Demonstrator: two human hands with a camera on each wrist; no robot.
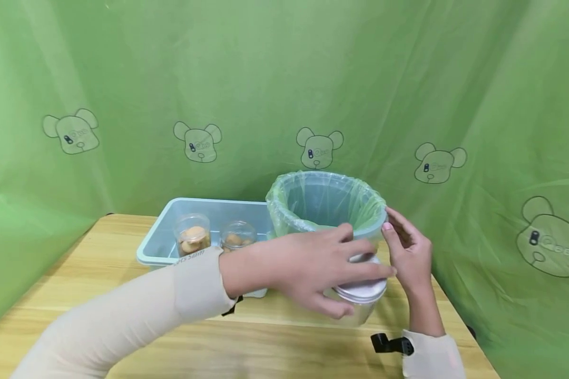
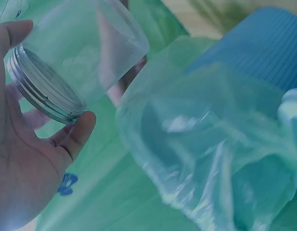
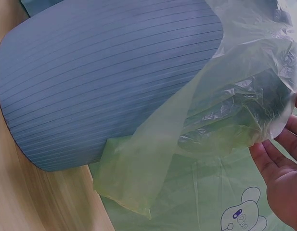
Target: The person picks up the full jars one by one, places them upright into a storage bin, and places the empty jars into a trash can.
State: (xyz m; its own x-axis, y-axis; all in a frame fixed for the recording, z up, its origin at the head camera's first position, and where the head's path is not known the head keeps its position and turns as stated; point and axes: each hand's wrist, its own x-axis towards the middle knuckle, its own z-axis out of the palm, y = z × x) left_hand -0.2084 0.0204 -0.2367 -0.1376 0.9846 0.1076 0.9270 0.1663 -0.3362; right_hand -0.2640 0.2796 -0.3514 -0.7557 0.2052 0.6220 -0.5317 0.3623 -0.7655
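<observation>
My left hand [image 1: 303,268] grips a clear jar [image 2: 81,53] by its silver screw lid [image 1: 362,290], with fingers and thumb spread round the lid's edge. The jar is upright in front of a blue bin [image 3: 105,82], above the table, and its see-through wall shows nothing inside in the left wrist view. A thin green plastic bag [image 1: 280,208] lines the bin and folds down over its rim. At the bin's right side my right hand [image 1: 412,258] pinches the rim and the bag's edge between thumb and fingers.
Left of the bin sits a light blue tub [image 1: 154,245], partly hidden by my left forearm. Inside it stand a clear jar of tan round pieces [image 1: 193,239] and a second jar [image 1: 237,237] with similar pieces. Green cloth [image 1: 246,79] surrounds the wooden table [image 1: 194,342].
</observation>
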